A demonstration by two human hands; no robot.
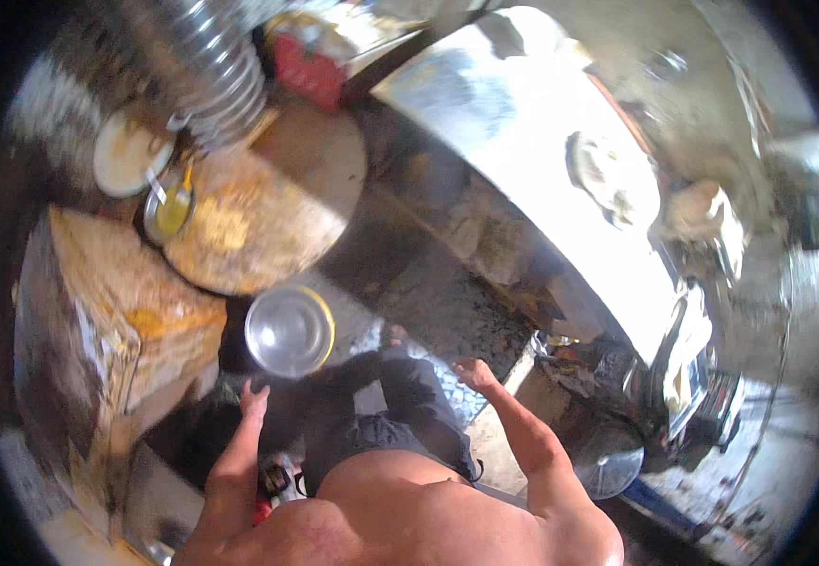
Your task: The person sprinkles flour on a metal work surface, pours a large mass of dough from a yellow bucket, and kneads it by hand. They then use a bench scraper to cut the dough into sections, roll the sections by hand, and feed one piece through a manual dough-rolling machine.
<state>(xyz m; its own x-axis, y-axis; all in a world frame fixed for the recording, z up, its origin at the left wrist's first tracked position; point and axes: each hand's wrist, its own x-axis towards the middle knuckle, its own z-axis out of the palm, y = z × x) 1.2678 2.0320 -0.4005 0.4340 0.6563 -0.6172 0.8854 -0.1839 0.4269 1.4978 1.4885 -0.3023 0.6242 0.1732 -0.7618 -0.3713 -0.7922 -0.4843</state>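
My left hand (254,401) is at the lower left, fingers apart, holding nothing, just below a round metal basin (289,331) with a yellow rim edge. My right hand (475,373) hangs right of my legs with its fingers curled; whether anything is inside them cannot be told. Beyond the basin stands a round worktop (289,233) bearing a pale yellow heap (222,223), perhaps dough or crumbs. At its left edge sits a metal bowl (171,212) of yellow liquid with a spoon-like utensil in it. The picture is blurred.
A stained wooden block or counter (169,311) stands at the left. Behind the round worktop rises a stack of shiny metal vessels (222,78), beside a pale round dish (130,156). A long white-topped table (543,163) runs down the right, carrying a light cloth-like bundle (614,180).
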